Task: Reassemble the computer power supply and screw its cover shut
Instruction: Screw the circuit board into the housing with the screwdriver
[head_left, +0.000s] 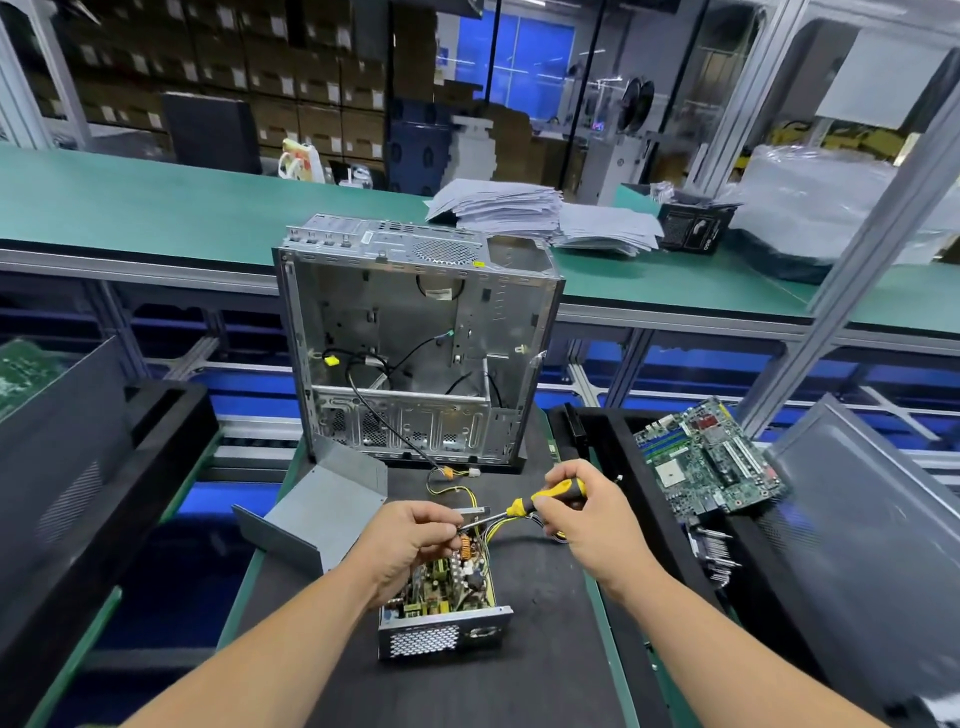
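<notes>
The open power supply (441, 618) lies on the black mat in front of me, its circuit board and yellow wires exposed, vented metal end facing me. Its grey cover (322, 509) lies off to the left, separate. My right hand (587, 525) grips a yellow-and-black screwdriver (545, 499) whose shaft points left over the unit. My left hand (410, 540) pinches at the screwdriver tip above the board; whether a screw sits between the fingers is hidden.
An empty computer case (415, 353) stands upright behind the unit, cables trailing out. A green motherboard (711, 462) rests on a black tray at the right. Dark panels (72, 467) flank the left side. Paper stacks (519, 208) lie on the far green bench.
</notes>
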